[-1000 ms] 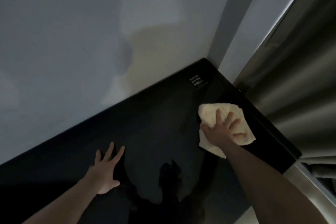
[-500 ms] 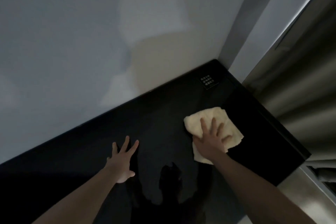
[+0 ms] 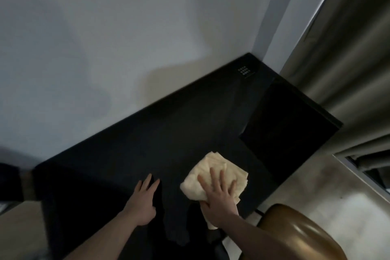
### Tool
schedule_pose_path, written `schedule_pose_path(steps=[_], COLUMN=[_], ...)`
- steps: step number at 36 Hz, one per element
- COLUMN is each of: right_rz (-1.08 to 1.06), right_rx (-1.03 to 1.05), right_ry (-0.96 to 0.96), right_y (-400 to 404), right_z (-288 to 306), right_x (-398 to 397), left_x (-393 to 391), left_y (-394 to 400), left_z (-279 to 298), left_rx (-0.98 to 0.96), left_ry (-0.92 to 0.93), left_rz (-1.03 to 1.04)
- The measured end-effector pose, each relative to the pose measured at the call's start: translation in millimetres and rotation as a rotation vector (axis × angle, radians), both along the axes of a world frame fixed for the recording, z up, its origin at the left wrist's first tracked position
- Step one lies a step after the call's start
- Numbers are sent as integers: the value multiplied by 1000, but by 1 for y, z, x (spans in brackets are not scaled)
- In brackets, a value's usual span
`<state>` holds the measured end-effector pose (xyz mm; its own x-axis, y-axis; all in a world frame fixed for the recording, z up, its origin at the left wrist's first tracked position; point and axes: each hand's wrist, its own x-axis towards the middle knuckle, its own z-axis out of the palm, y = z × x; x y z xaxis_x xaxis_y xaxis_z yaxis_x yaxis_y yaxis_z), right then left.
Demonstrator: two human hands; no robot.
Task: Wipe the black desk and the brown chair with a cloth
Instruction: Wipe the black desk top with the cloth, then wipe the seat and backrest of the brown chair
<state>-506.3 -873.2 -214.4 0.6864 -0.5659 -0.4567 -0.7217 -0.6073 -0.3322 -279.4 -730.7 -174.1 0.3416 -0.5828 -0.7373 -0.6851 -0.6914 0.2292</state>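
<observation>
Now right hand (image 3: pixel 219 196) lies flat on the cream cloth (image 3: pixel 213 177), fingers straight and spread wide, palm pressing the cloth onto the black desk (image 3: pixel 168 137). Cloth is crumpled and folded, sits on the near-right part of the desktop, a bit of it sticking out under the wrist toward the desk's front edge. Left hand (image 3: pixel 143 202) rests flat on the bare desk just beside the cloth, to its left, fingers straight and close together, holding nothing, not touching the cloth. Desk runs along a grey wall (image 3: pixel 126 38) and into the corner; small white label (image 3: pixel 244 70) near the far right corner of the top. Brown chair (image 3: pixel 299 236) at lower right, glossy, near the desk's front-right corner, just beside the right forearm; contact with desk cannot be told. Grey-brown curtain (image 3: pixel 348 59) hangs on the right beyond the desk's end. Pale floor (image 3: pixel 348 207) visible between chair and curtain. Scene dim.
</observation>
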Motion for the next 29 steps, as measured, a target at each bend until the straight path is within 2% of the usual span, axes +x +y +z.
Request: schedule_pose_path(steps=[6, 12, 14, 17, 20, 22, 25, 29], right_rz=[-35, -156, -302, -636, -1057, -1245, -1350, -1405], right_rx=[31, 182, 272, 419, 583, 689, 778, 632], right_ry=[-40, -179, -330, -560, -700, -780, -905, -874], right_y=[103, 150, 157, 167, 174, 177, 182, 177], right_z=[10, 26, 37, 51, 57, 55, 53, 54], right_x=[-17, -35, -44, -62, -86, -112, -160, -233], left_x=[-16, -38, -48, -67, -93, -115, -155, -214], left_y=[86, 125, 128, 128, 124, 120, 112, 102], left_z=[5, 18, 22, 28, 29, 28, 25, 15], left_rx=[8, -3, -36, -111, -222, -290, -342, -329], left_ry=[-3, 15, 22, 35, 52, 75, 119, 184], left_rz=[-43, -22, -26, -48, -82, -101, -130, -160])
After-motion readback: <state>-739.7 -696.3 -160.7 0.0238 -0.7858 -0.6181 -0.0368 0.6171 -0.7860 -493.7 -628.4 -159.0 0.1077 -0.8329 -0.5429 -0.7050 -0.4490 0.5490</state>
